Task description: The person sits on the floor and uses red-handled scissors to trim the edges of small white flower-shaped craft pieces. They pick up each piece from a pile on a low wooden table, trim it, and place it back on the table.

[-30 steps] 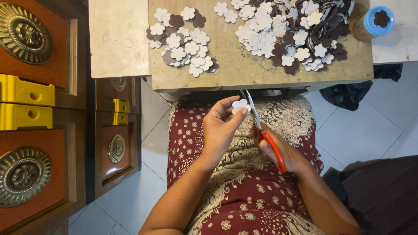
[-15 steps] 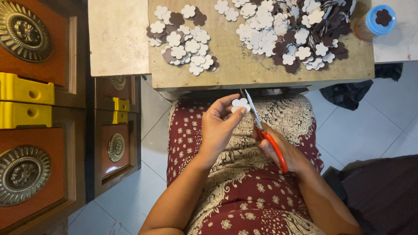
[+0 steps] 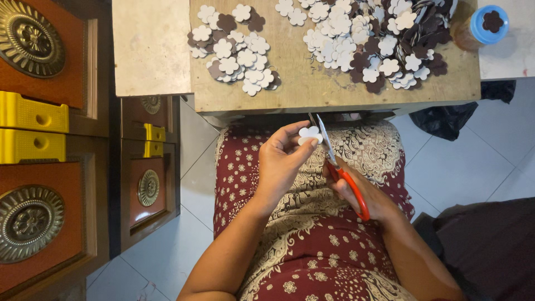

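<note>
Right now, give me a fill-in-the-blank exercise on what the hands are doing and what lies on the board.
1. The left hand pinches a white foam ____ shape.
2. The right hand holds scissors with ____ handles.
3. On the wooden board lie white and ____ cutouts.
4. The jar at the far right has a ____ lid.

Missing words: flower; red; brown; blue

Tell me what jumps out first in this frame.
The hands, mid-frame over a patterned red lap: the left hand pinches a small white flower cutout while the right hand works red-handled scissors at its edge. Above them, heaps of white and brown flower cutouts cover the wooden board.
</note>
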Demonstrator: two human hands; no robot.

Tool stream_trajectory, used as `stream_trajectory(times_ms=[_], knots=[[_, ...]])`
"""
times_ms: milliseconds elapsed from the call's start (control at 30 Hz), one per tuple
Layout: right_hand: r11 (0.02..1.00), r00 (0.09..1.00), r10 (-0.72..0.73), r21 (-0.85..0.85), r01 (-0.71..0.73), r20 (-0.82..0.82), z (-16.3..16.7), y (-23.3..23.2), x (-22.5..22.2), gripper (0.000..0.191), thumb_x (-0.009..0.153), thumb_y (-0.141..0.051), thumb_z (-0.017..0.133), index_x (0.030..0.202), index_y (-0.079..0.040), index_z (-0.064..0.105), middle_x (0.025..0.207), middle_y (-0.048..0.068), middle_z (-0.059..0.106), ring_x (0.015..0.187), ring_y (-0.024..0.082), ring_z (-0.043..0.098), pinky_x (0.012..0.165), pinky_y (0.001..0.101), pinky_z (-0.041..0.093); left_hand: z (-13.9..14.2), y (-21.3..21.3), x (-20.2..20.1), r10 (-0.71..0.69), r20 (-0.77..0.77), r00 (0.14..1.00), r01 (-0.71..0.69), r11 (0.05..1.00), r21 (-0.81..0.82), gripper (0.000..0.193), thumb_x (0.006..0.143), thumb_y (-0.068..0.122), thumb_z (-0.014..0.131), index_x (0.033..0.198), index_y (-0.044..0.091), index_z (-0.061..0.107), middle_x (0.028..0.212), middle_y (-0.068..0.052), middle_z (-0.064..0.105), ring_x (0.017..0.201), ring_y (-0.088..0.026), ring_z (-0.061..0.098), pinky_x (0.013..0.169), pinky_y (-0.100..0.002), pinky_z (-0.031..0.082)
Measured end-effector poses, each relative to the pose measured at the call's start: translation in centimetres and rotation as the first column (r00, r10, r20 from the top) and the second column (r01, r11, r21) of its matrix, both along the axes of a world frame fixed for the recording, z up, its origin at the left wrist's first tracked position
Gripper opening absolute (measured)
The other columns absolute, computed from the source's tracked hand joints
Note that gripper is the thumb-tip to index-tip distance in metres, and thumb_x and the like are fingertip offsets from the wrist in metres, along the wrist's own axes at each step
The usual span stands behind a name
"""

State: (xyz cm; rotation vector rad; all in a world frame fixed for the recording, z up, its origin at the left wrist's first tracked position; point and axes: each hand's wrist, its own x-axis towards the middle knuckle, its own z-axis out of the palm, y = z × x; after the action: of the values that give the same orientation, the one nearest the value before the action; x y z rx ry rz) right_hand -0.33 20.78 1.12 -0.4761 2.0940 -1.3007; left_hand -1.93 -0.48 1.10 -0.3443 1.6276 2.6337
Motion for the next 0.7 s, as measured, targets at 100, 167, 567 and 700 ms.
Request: stream_trajectory(times_ms=[100,167,567,700], knots=[[1.000,1.000,-0.006,-0.007,0.006,0.027,-0.3,0.0,0.1,0.091,0.080,-0.095,0.029,0.107,-0.010,0.051,0.078,0.002,0.048,0.065,0.015,0.047,0.053,0.0347,0.045,-0.2,-0.1,0.0,0.000,0.003,1.000,0.000,1.000,-0.003,0.044,0.090,0.002,0.078,0.131,-0.005,0.064,0.104,-0.010,0.075,0.093,-0.008,0.069,0.084,-0.021,0.057],[1.000,1.000,-0.011,0.006,0.011,0.009,-0.3,0.2,0.2,0.091,0.081,-0.095,0.029,0.107,-0.010,0.051,0.080,0.002,0.048,0.066,0.014,0.047,0.054,0.0342,0.045,-0.4,0.0,-0.1,0.002,0.000,1.000,-0.002,0.999,0.037,0.044,0.090,0.001,0.077,0.131,-0.006,0.063,0.105,-0.010,0.075,0.094,-0.008,0.069,0.085,-0.021,0.057],[0.999,0.998,0.011,-0.035,-0.009,0.069,0.7,-0.1,-0.1,0.086,0.081,-0.093,0.031,0.104,-0.011,0.049,0.075,0.001,0.044,0.060,0.013,0.046,0.046,0.0328,0.045,-0.8,-0.9,-0.5,-0.041,0.011,0.999,0.040,0.996,0.080,0.047,0.088,-0.003,0.077,0.132,-0.008,0.062,0.105,-0.013,0.075,0.093,-0.011,0.071,0.085,-0.023,0.060],[0.999,1.000,0.011,-0.046,-0.011,0.014,0.7,-0.1,0.0,0.084,0.084,-0.092,0.030,0.100,-0.012,0.049,0.077,-0.001,0.045,0.062,0.011,0.047,0.045,0.0310,0.047,-0.5,-1.4,-0.5,-0.057,0.028,0.998,0.054,0.993,0.101,0.047,0.088,-0.002,0.076,0.132,-0.008,0.062,0.105,-0.013,0.076,0.092,-0.011,0.072,0.084,-0.023,0.060]])
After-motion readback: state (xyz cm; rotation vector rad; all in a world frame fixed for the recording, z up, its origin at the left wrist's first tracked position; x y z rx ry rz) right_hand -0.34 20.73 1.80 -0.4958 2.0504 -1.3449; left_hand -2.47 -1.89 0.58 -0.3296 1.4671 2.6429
